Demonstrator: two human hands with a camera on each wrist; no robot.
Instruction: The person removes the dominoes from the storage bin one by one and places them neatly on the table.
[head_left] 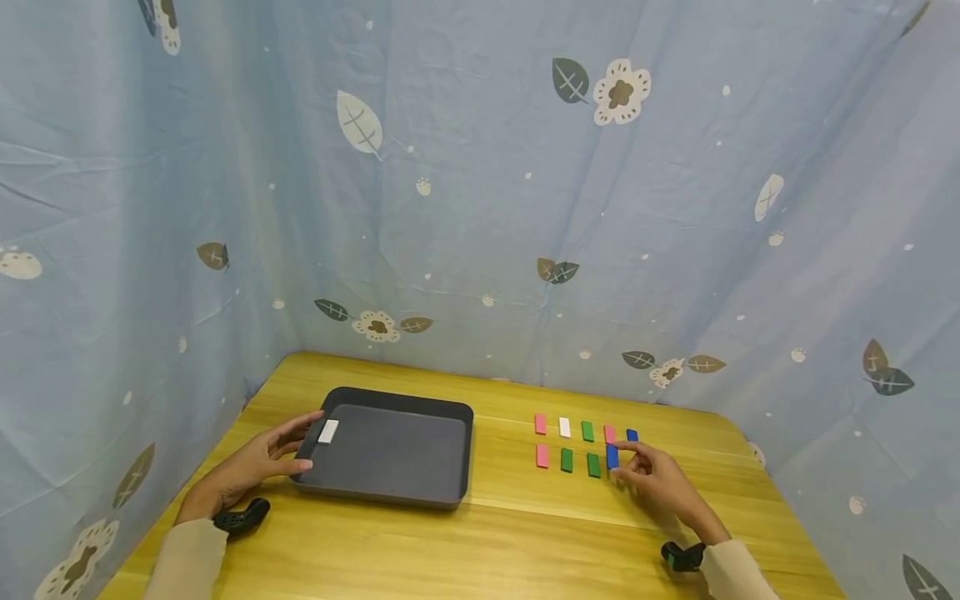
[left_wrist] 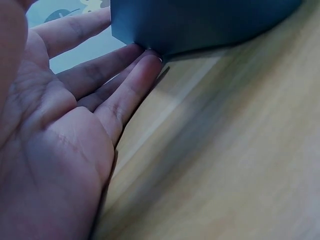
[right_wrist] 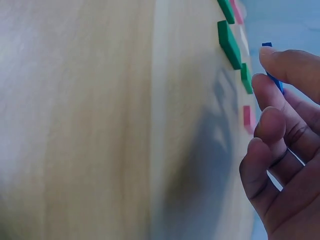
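Thumb and index fingertip of my right hand (head_left: 660, 479) pinch a blue block (head_left: 612, 456) at the right end of the near row. In the right wrist view, the blue block (right_wrist: 276, 83) is partly hidden by the thumb. My left hand (head_left: 255, 458) rests at the left side of a dark grey tray (head_left: 390, 497). Its fingers are mostly straight and spread, and in the left wrist view the fingertips touch the tray's outer wall (left_wrist: 200, 25). Inside the tray, by its left wall, lies a white block (head_left: 327, 431).
Two rows of small blocks lie right of the tray. The far row has a pink block (head_left: 540, 423), a white one (head_left: 564, 427), a green one (head_left: 587, 431), another pink one (head_left: 610, 433) and a blue one (head_left: 632, 435). Pink and green blocks share the near row. A curtain (head_left: 487, 208) surrounds the table.
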